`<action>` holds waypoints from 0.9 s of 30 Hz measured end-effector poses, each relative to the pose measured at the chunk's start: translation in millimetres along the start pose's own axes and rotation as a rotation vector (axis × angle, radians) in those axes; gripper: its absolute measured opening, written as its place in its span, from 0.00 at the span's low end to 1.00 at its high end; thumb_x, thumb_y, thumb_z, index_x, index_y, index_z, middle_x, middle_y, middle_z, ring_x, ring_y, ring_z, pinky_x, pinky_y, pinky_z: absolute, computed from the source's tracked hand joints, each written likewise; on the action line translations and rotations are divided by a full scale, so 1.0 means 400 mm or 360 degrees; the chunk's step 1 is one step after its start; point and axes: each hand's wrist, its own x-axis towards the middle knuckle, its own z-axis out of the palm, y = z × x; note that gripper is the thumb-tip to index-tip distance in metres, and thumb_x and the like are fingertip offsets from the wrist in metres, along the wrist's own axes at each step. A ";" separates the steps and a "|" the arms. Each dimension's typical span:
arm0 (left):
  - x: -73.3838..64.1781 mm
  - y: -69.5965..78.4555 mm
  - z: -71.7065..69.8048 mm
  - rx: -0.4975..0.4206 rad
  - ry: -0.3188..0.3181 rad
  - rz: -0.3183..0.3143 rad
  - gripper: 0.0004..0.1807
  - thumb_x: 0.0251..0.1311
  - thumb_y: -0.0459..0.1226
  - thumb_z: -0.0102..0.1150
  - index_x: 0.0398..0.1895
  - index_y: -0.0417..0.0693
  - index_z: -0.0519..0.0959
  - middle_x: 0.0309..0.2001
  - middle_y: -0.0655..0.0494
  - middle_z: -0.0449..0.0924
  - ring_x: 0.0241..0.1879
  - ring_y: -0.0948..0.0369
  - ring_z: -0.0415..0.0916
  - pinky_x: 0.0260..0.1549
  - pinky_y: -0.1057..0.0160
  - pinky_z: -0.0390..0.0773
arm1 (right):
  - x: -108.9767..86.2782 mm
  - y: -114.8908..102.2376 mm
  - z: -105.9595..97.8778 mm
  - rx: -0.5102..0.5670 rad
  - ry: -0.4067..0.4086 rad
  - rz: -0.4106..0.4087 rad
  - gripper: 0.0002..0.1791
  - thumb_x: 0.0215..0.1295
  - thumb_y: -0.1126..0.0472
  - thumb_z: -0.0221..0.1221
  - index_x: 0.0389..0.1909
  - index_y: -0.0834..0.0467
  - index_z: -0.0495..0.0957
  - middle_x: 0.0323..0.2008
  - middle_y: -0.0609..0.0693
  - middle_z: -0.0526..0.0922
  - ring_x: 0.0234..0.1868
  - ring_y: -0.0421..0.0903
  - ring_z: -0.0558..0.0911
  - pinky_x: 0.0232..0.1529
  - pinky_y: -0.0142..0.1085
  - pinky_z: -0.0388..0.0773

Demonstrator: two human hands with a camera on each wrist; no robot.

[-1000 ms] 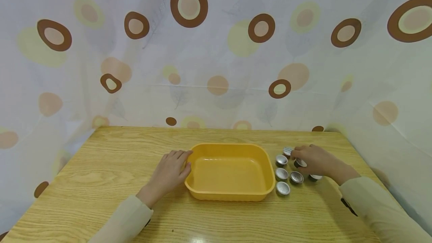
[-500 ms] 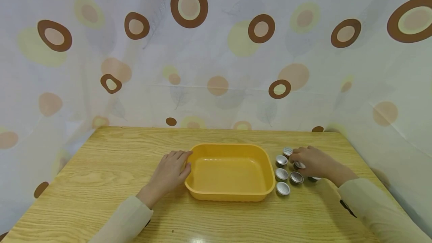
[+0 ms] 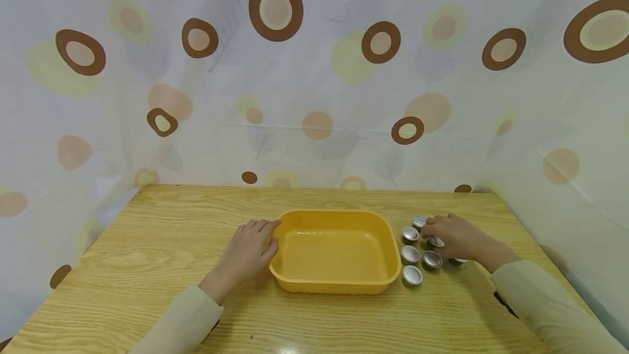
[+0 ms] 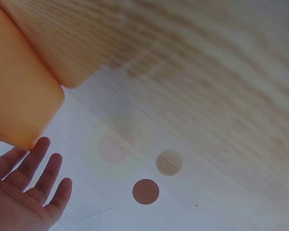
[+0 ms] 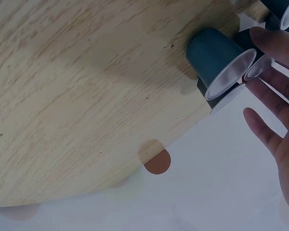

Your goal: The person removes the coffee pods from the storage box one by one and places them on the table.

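Observation:
My left hand [image 3: 248,248] rests at the left rim of a yellow plastic tub [image 3: 334,285], its fingertips touching the edge. In the left wrist view its fingers [image 4: 50,173] are spread and relaxed beside the tub's wall. To the right of the tub, my right hand [image 3: 457,235] pinches a coffee capsule [image 3: 436,242] with a silver lid, mostly hidden under the fingers. In the right wrist view that capsule's lid [image 5: 258,68] shows between thumb and fingers, behind a nearer dark teal capsule [image 5: 212,57].
Several more silver-lidded capsules, such as one at the front [image 3: 412,275], stand between tub and right hand. One capsule [image 3: 458,261] is partly covered by the right hand. The wooden table [image 3: 147,255] meets a patterned cloth [image 3: 314,70] at its back and sides.
My right hand has shifted slightly left, and the capsule in its fingers has moved slightly left and toward me. The left hand and the tub have stayed in place.

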 end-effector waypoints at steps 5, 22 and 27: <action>0.000 0.000 -0.001 0.0005 -0.0002 0.0008 0.19 0.61 0.42 0.48 0.55 0.48 0.73 0.48 0.56 0.78 0.49 0.55 0.73 0.49 0.54 0.71 | 0.002 0.002 0.002 -0.0001 -0.0009 -0.0001 0.13 0.44 0.63 0.68 0.32 0.51 0.79 0.30 0.43 0.78 0.31 0.42 0.76 0.30 0.45 0.72; -0.001 0.000 -0.001 0.0018 0.0017 0.0034 0.19 0.62 0.42 0.48 0.55 0.48 0.73 0.47 0.56 0.79 0.48 0.55 0.73 0.48 0.54 0.72 | -0.003 -0.002 -0.017 0.0012 0.0032 -0.0013 0.16 0.41 0.63 0.69 0.36 0.52 0.80 0.33 0.45 0.79 0.34 0.46 0.77 0.32 0.46 0.73; 0.000 0.001 -0.004 0.0020 0.0010 0.0027 0.19 0.62 0.42 0.48 0.55 0.48 0.74 0.47 0.56 0.79 0.48 0.55 0.73 0.49 0.54 0.72 | -0.008 -0.001 -0.024 0.0018 0.0059 -0.0007 0.16 0.42 0.62 0.68 0.36 0.51 0.79 0.35 0.46 0.79 0.36 0.48 0.78 0.34 0.48 0.73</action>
